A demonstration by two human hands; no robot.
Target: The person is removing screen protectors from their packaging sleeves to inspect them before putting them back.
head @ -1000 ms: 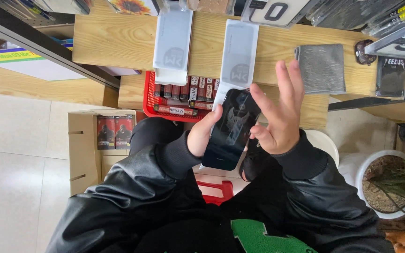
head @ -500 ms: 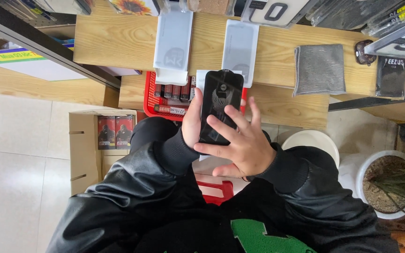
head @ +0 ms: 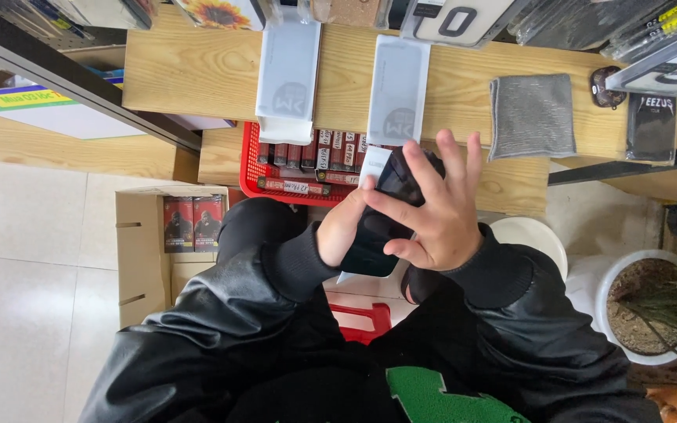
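- Cardboard box (head: pixel 144 258) on the tiled floor at far left, below the desk's near edge, with red and black packets standing inside.
- Red basket (head: pixel 254 174) tucked under the near edge of the wooden desk (head: pixel 190 74), full of small upright packs.
- Two pale grey flat sleeves (head: pixel 288 74) lie on the desk, overhanging its near edge above the basket.
- Left hand (head: pixel 344 231), fingers wrapped around the lower left side of a black phone (head: pixel 381 227), held over the lap just in front of the desk's near edge.
- Right hand (head: pixel 432 211) lies flat over the phone's face, fingers spread and pressing on it.
- Grey cloth (head: pixel 532 116) rests near the desk's right end.
- Potted plant (head: pixel 652 309) stands on the floor at far right.
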